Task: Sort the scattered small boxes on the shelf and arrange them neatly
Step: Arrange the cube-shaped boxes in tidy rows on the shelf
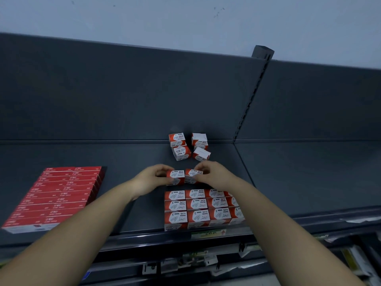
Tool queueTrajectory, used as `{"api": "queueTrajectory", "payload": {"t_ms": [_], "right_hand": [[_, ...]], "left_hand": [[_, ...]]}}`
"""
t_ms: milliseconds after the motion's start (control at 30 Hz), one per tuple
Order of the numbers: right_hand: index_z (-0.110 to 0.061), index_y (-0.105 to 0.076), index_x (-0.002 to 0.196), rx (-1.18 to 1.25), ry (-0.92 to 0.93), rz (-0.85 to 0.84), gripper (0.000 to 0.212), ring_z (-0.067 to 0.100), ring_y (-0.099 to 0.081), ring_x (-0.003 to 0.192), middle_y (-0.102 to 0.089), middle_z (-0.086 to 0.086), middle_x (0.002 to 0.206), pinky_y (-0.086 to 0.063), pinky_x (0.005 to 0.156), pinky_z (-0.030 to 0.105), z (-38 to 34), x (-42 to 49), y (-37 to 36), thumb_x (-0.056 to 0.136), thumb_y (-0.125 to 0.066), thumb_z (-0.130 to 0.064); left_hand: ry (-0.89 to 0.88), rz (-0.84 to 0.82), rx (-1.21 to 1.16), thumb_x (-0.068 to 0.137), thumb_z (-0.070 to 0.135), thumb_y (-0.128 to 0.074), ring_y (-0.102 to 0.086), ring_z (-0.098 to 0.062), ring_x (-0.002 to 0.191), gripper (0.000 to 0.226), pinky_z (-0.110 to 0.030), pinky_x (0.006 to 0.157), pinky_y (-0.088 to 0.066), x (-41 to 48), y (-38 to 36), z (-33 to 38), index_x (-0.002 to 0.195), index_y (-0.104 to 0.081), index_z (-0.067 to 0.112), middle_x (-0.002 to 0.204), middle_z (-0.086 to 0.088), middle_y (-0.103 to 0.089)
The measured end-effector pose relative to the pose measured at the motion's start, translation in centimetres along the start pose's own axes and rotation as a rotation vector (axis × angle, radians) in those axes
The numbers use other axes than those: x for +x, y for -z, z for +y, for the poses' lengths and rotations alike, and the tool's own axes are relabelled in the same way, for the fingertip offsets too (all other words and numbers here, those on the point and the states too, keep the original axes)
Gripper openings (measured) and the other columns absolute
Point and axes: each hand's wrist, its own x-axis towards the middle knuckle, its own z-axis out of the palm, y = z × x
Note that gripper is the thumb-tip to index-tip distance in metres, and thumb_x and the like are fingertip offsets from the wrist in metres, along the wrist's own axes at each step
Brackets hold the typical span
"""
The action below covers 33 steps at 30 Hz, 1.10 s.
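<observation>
Nearest to me, the price strip (208,234) runs along the front lip of the grey shelf (134,203). Just behind that lip I see the arranged block (198,209) of red-and-white paper-clip boxes, packed edge to edge in three rows with their printed tops up. Well off to the left lies a tidy slab of flat red boxes (55,195), also close to the front edge.

Just beyond the block's far row, my two hands meet. My left hand (151,180) has its fingers curled over the far side of the left-hand box (176,176) and its thumb on the near side, pinching it. My right hand (213,175) pinches the right-hand box (193,173) the same way, fingertips over the top and thumb lower down. The two boxes are side by side, touching or very nearly so, and the right one is slightly tilted. I cannot tell whether they rest on the shelf or are lifted off it.

Farther back, apart from my hands, four loose boxes (188,146) sit in a rough two-by-two against the back panel (123,100), each turned at its own angle. A slotted upright post (253,96) rises to their right.
</observation>
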Motion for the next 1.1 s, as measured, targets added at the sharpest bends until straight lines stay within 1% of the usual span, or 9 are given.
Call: {"api": "queueTrajectory", "payload": {"t_ms": [167,367,533,633,700,767,833,933,1100], "right_hand": [[-0.028,-0.066,0.12,0.006,0.001,-0.002,0.023,0.01,-0.056,0.111,-0.062,-0.01,0.12,-0.046,0.086,0.024,-0.1,0.0,0.2,0.101,-0.054,-0.032],[-0.033,-0.069,0.114,-0.003,-0.016,-0.092,0.019,0.007,-0.06,0.101,-0.064,-0.014,0.108,-0.05,0.088,0.029,-0.1,-0.4,0.9,0.098,-0.059,-0.034],[-0.033,-0.071,0.109,0.004,0.003,-0.169,0.016,0.006,-0.063,0.099,-0.069,-0.015,0.105,-0.051,0.09,0.029,-0.2,-0.5,1.2,0.096,-0.062,-0.031],[-0.033,-0.072,0.11,0.0,-0.001,-0.186,0.017,0.005,-0.064,0.099,-0.07,-0.014,0.106,-0.052,0.092,0.029,-0.2,-0.4,1.2,0.096,-0.063,-0.031],[-0.034,-0.072,0.109,0.012,-0.009,-0.195,0.016,0.005,-0.065,0.098,-0.071,-0.014,0.104,-0.052,0.091,0.029,-0.2,-0.4,1.1,0.095,-0.064,-0.032],[-0.034,-0.073,0.106,0.032,-0.011,-0.205,0.015,0.005,-0.067,0.096,-0.073,-0.013,0.102,-0.054,0.09,0.029,-0.1,-0.5,1.1,0.094,-0.066,-0.032],[-0.033,-0.074,0.106,0.042,-0.011,-0.219,0.015,0.005,-0.069,0.094,-0.074,-0.013,0.101,-0.054,0.088,0.027,-0.2,-0.6,1.3,0.093,-0.067,-0.031],[-0.032,-0.075,0.106,0.037,-0.016,-0.24,0.016,0.005,-0.069,0.092,-0.074,-0.012,0.1,-0.054,0.084,0.025,-0.2,-0.8,1.4,0.092,-0.068,-0.031],[-0.032,-0.075,0.107,0.04,-0.02,-0.245,0.017,0.005,-0.069,0.092,-0.074,-0.013,0.1,-0.052,0.079,0.021,-0.3,-1.0,1.5,0.092,-0.067,-0.031]], "left_hand": [[0.039,0.039,-0.034,0.1,0.027,-0.054,-0.066,-0.012,0.107,0.025,-0.024,0.095,-0.049,-0.1,-0.4,0.3,0.119,-0.068,0.02,0.113,0.002,-0.072],[0.082,-0.061,0.035,0.09,0.033,-0.068,-0.066,-0.009,0.107,0.022,-0.033,0.109,-0.042,0.0,0.4,0.2,0.108,-0.076,0.023,0.105,0.007,-0.075],[0.069,-0.117,0.047,0.063,0.058,-0.078,-0.065,-0.011,0.11,0.048,-0.038,0.113,-0.036,-0.2,0.7,0.0,0.1,-0.079,0.028,0.105,0.006,-0.075],[0.062,-0.134,0.036,0.049,0.073,-0.079,-0.065,-0.006,0.108,0.066,-0.031,0.111,-0.035,-0.2,0.9,-0.1,0.098,-0.079,0.029,0.106,0.007,-0.075],[0.072,-0.143,0.049,0.063,0.063,-0.078,-0.064,0.003,0.102,0.042,-0.024,0.106,-0.033,-0.1,1.0,-0.1,0.092,-0.08,0.032,0.101,0.013,-0.075],[0.094,-0.121,0.059,0.085,0.035,-0.072,-0.059,0.018,0.091,0.008,-0.016,0.097,-0.033,-0.1,0.8,0.1,0.084,-0.08,0.036,0.09,0.024,-0.074],[0.085,-0.127,0.078,0.09,0.023,-0.067,-0.057,0.024,0.083,0.018,-0.007,0.086,-0.032,0.1,0.9,-0.2,0.084,-0.078,0.036,0.08,0.031,-0.07],[0.101,-0.123,0.089,0.081,0.039,-0.074,-0.052,0.013,0.107,0.01,-0.014,0.101,-0.028,0.2,0.9,-0.4,0.089,-0.079,0.036,0.102,0.021,-0.07],[0.087,-0.124,0.126,0.065,0.057,-0.075,-0.043,-0.006,0.13,0.03,-0.032,0.118,-0.02,0.0,1.0,-0.3,0.091,-0.078,0.042,0.132,0.006,-0.06]]}}
